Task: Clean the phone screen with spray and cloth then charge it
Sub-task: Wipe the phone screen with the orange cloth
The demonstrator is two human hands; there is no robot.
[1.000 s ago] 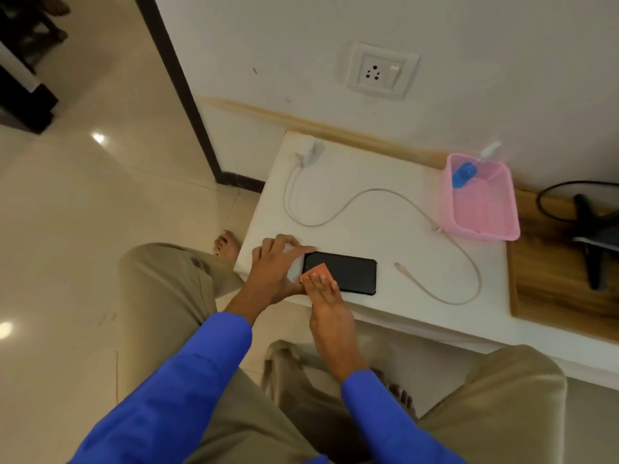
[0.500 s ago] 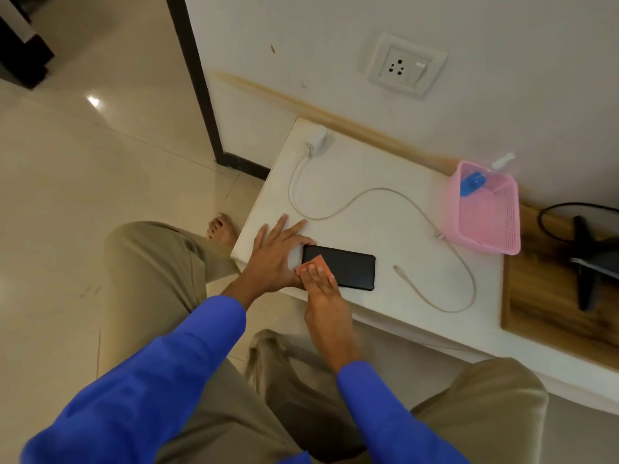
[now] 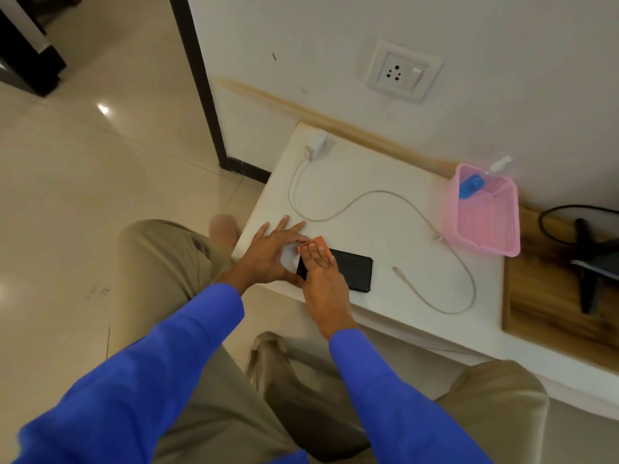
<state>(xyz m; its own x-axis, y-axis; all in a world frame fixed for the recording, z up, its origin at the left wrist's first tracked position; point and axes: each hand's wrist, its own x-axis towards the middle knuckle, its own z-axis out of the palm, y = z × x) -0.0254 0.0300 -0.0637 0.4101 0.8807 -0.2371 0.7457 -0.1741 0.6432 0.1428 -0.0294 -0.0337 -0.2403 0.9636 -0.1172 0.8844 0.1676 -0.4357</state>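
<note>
A black phone [image 3: 355, 271] lies flat near the front edge of the white table [image 3: 368, 182]. My right hand [image 3: 323, 283] presses a small orange cloth [image 3: 316, 244] onto the phone's left end with straight fingers. My left hand [image 3: 268, 254] lies spread beside the phone's left end, its thumb against the phone's near corner. A white charger adapter [image 3: 318, 144] sits at the table's back left, its cable [image 3: 368, 195] looping across to a loose plug end [image 3: 398, 271] right of the phone. A blue spray bottle [image 3: 472, 185] leans in the pink basket [image 3: 482, 226].
A wall socket [image 3: 402, 73] is above the table. A wooden surface [image 3: 556, 296] with a black stand [image 3: 586, 262] and black cord lies to the right. My knees are under the table's front edge; tiled floor and a dark door frame [image 3: 201, 85] are on the left.
My right hand has slid the orange cloth a little further up over the phone's left end. My left hand's fingers have spread out flatter on the table.
</note>
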